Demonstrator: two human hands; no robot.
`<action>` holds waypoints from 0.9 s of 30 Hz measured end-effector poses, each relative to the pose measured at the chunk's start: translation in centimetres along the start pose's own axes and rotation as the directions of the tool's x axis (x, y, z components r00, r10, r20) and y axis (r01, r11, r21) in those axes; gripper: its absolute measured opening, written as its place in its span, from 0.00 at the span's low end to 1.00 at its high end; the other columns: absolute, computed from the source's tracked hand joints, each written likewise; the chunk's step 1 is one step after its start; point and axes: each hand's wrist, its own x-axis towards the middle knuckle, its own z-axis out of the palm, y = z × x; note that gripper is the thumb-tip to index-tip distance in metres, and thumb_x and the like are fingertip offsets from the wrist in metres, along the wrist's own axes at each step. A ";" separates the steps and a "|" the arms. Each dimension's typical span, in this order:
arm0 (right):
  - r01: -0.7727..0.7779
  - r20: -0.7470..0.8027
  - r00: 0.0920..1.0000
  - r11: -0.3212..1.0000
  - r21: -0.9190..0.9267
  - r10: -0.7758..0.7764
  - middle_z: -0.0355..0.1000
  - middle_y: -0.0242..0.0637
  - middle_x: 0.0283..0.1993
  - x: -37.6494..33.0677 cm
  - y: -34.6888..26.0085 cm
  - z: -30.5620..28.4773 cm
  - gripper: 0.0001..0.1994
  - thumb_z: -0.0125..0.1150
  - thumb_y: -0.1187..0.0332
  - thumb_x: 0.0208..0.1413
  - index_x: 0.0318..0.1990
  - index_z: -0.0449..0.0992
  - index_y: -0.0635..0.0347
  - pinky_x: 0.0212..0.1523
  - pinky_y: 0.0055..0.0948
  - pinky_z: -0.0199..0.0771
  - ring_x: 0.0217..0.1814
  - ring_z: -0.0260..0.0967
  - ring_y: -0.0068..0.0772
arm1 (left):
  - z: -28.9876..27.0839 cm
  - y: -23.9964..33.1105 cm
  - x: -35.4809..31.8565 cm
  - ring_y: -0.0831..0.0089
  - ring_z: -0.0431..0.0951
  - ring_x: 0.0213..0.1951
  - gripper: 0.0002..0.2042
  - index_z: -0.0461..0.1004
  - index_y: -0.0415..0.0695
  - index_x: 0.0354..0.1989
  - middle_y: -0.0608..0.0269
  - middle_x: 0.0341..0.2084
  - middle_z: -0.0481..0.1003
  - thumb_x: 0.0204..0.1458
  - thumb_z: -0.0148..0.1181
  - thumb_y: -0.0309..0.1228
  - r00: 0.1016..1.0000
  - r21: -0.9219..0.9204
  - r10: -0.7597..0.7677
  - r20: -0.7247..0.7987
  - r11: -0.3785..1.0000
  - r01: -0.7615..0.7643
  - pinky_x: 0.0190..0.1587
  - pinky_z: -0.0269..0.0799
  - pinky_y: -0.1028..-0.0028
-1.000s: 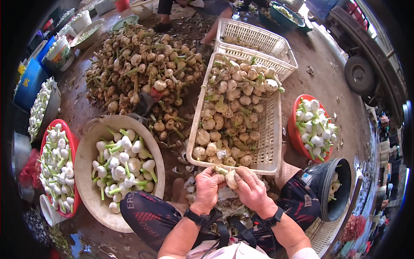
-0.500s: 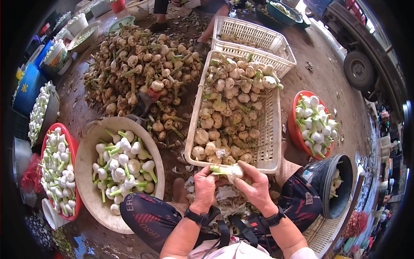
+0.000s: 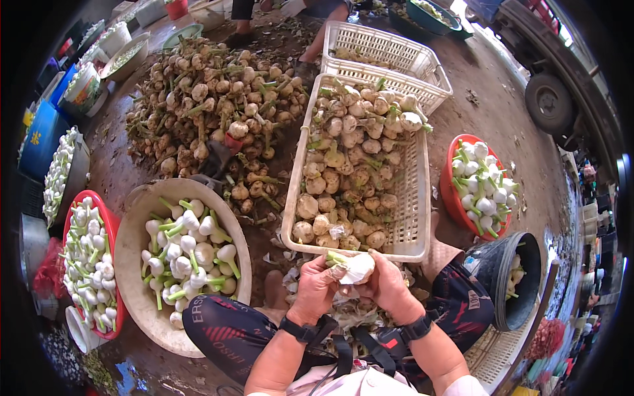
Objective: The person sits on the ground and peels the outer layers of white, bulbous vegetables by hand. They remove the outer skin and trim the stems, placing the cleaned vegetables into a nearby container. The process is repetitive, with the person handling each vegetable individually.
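Observation:
Between my two hands is a garlic bulb (image 3: 357,269), white on its right side, with a short green stem pointing left. My left hand (image 3: 316,284) is closed round the stem end. The fingers of my right hand (image 3: 389,280) press on the bulb's right side. Just beyond my hands stands a white plastic crate (image 3: 419,198) holding brownish, unpeeled garlic bulbs (image 3: 323,224). Loose papery skins (image 3: 360,310) lie below my hands, between my legs. At my left a wide pale basin (image 3: 132,264) holds clean white garlic with green stems (image 3: 191,254).
A large heap of dirty garlic (image 3: 211,99) lies beyond the basin. Red basins of white garlic stand at far left (image 3: 113,264) and right (image 3: 456,198). A black bucket (image 3: 492,277) lies tilted by my right knee. Another person's leg (image 3: 317,43) shows beyond a second crate (image 3: 389,49).
The garlic bulb has turned in my fingers, and more of its white surface now faces up. Both hands have drawn slightly closer together around it.

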 end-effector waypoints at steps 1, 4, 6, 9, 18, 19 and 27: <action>-0.019 -0.048 0.999 0.998 -0.058 0.016 0.72 0.31 0.26 0.4 -0.2 -0.4 0.21 0.43 0.51 0.64 0.39 0.74 0.59 0.18 0.19 0.65 0.20 0.67 0.18 | -0.1 -0.1 0.0 0.71 0.79 0.27 0.13 0.73 0.34 0.46 0.55 0.34 0.78 0.52 0.58 0.23 1.000 -0.014 -0.013 -0.003 1.000 0.013 0.22 0.75 0.75; 0.295 0.116 0.954 0.806 -0.513 -0.275 0.74 0.35 0.31 -0.2 -1.2 -1.4 0.24 0.46 0.49 0.62 0.49 0.70 0.65 0.27 0.23 0.69 0.26 0.71 0.26 | 0.7 -0.8 0.3 0.72 0.79 0.28 0.13 0.73 0.33 0.46 0.56 0.33 0.78 0.51 0.59 0.23 0.992 -0.065 0.006 -0.129 0.998 -0.014 0.22 0.75 0.77; 0.519 0.247 0.826 0.513 -0.684 -0.506 0.75 0.36 0.33 -0.6 -0.9 -1.2 0.27 0.47 0.48 0.62 0.53 0.67 0.67 0.31 0.26 0.71 0.29 0.72 0.30 | 0.7 -1.1 0.3 0.72 0.79 0.28 0.13 0.73 0.33 0.45 0.56 0.33 0.78 0.51 0.59 0.24 0.991 0.033 0.014 -0.134 0.999 -0.009 0.22 0.75 0.76; 0.397 0.168 0.887 0.524 -0.754 -0.430 0.72 0.33 0.29 -0.9 0.0 -1.1 0.24 0.51 0.51 0.61 0.52 0.68 0.66 0.27 0.24 0.69 0.25 0.67 0.23 | 0.4 -0.6 -0.2 0.73 0.79 0.27 0.12 0.74 0.33 0.44 0.58 0.32 0.78 0.51 0.59 0.24 1.000 0.125 -0.022 -0.014 0.992 0.024 0.21 0.74 0.76; 0.256 0.058 0.950 0.871 0.419 -0.307 0.73 0.40 0.34 -4.1 3.0 -1.9 0.26 0.55 0.53 0.55 0.51 0.68 0.68 0.21 0.25 0.68 0.26 0.71 0.30 | 0.7 -0.7 0.1 0.73 0.78 0.26 0.09 0.76 0.32 0.39 0.56 0.30 0.78 0.50 0.57 0.23 0.753 0.701 0.477 0.454 0.331 -0.632 0.28 0.76 0.77; 0.310 0.187 0.892 0.859 0.408 -0.411 0.73 0.41 0.35 -4.9 2.3 -2.4 0.27 0.56 0.52 0.54 0.52 0.68 0.69 0.22 0.27 0.70 0.29 0.73 0.32 | 0.4 -0.8 0.3 0.73 0.79 0.27 0.09 0.75 0.34 0.40 0.57 0.29 0.77 0.53 0.54 0.23 0.931 0.382 0.350 0.103 0.850 -0.362 0.29 0.77 0.77; 0.614 0.252 0.786 0.758 -0.220 -0.564 0.69 0.39 0.54 -6.2 -0.9 -5.3 0.23 0.57 0.73 0.58 0.61 0.63 0.66 0.55 0.26 0.65 0.54 0.66 0.26 | 0.4 -1.6 -0.8 0.72 0.79 0.35 0.44 0.46 0.36 0.67 0.54 0.41 0.75 0.52 0.58 0.53 0.881 0.616 -0.441 0.173 0.746 0.253 0.35 0.76 0.76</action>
